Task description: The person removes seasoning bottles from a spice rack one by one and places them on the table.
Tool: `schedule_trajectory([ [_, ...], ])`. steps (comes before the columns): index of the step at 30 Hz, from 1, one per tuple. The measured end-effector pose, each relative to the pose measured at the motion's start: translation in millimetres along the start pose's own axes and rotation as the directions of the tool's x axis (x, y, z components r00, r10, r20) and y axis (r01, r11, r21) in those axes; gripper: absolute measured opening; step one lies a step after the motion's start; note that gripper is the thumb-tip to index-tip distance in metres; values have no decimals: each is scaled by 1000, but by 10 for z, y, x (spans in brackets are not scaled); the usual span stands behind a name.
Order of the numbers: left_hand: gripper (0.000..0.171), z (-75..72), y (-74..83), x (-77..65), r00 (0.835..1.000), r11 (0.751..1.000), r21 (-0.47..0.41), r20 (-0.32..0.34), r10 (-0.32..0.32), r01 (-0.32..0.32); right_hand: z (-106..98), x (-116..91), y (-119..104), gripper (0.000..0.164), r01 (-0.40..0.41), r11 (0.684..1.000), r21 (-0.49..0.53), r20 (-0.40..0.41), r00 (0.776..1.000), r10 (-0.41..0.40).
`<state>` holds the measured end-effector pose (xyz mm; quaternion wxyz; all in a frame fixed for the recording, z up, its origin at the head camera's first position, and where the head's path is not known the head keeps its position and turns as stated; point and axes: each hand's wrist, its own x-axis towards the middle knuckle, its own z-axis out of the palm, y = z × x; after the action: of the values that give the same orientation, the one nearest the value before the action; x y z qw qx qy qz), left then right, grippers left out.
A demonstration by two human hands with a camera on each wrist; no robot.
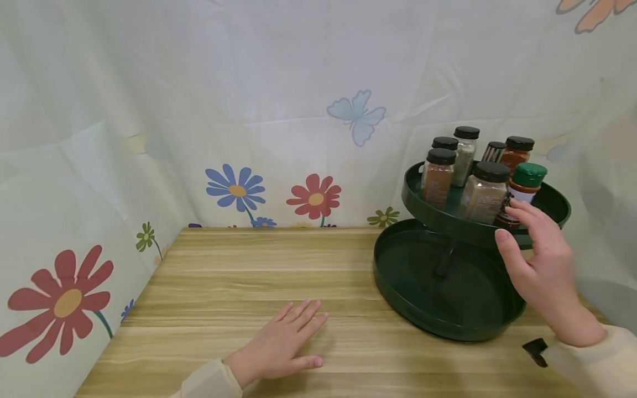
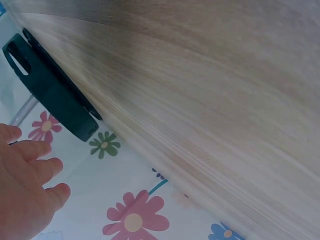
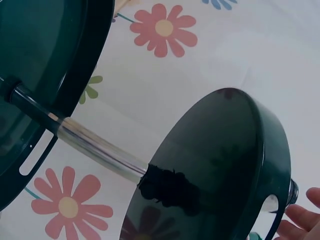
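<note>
My right hand (image 1: 547, 260) is at the front right of a dark green two-tier turntable, thumb and fingers parted around the rim of its upper tray (image 1: 433, 215). Its index finger overlaps a green-capped spice bottle (image 1: 530, 174) in the head view. A black-capped jar (image 1: 484, 196) of tan powder stands just left of that bottle. In the right wrist view, fingertips (image 3: 302, 217) appear beside the upper tray's handle slot. My left hand (image 1: 278, 342) is over the wooden table, palm down with fingers spread, holding nothing.
Several more black-capped jars, including one with brown powder (image 1: 438, 179), stand on the upper tray. Below it is the wider lower tray (image 1: 448, 323), joined by a central post (image 3: 100, 145). The wooden table (image 1: 239, 276) meets a flower-print cloth (image 1: 278, 110) behind.
</note>
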<state>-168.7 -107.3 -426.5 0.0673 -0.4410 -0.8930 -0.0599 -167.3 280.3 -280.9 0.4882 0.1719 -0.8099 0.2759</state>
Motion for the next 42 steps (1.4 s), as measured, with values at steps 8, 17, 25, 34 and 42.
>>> schedule_trajectory([
  [8, 69, 23, -6, 3, 1000, 1000, -2, -5, 2, -2, -80, 26, 39, 33, -120, 993, -6, -26, 992, 120],
  [17, 69, 12, -5, 3, 1000, 1000, -12, 2, -2, 2, -153, 79, 75, 39, -259, 963, -70, 39, 964, 262],
  [25, 69, 18, -7, -4, 1000, 1000, -19, -2, -6, 6, -186, 105, 144, 46, -345, 930, -124, 98, 929, 357],
  [34, 69, 29, -19, -2, 1000, 1000, -13, -14, -5, 5, -232, 134, 184, 55, -429, 888, -166, 123, 884, 451],
  [42, 68, 20, -22, 0, 1000, 1000, -23, -11, -6, 5, -234, 163, 229, 61, -496, 852, -169, 133, 845, 518],
])
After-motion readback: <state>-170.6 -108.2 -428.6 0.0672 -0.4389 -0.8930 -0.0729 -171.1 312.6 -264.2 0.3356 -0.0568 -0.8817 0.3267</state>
